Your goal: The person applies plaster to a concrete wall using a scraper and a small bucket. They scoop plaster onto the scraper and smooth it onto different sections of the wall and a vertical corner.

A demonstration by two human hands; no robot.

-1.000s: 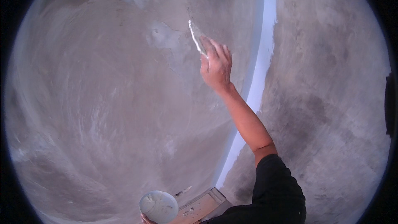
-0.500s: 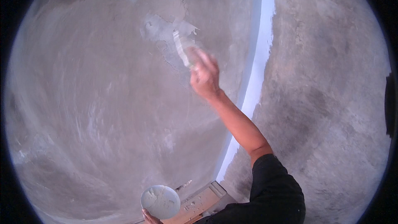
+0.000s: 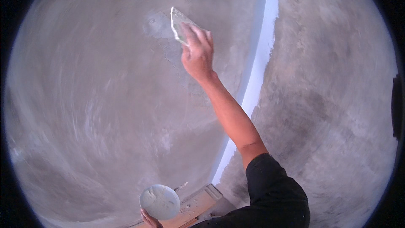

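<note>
High on the grey plastered wall, my right hand is closed on a flat scraper, a thin pale plate. White paste runs along its left edge. The blade lies at or close to the wall; contact is hard to tell. Beside it is a lighter patch of smoothed filler with a ragged outline. Down at the lower edge, my left hand grips the rim of a shallow round white bowl. Pale filler paste is spread over its inside. Part of the left hand is cut off by the frame.
A pale bluish-white strip runs down the corner between this wall and the mottled right-hand wall. Below, near the bowl, is a wood-coloured ledge scattered with crumbs. A dark object shows at the far right rim.
My right hand has moved up and slightly left with the scraper, whose broad face now shows. Filler above the patch looks smoother. The bowl has shifted slightly left and up.
</note>
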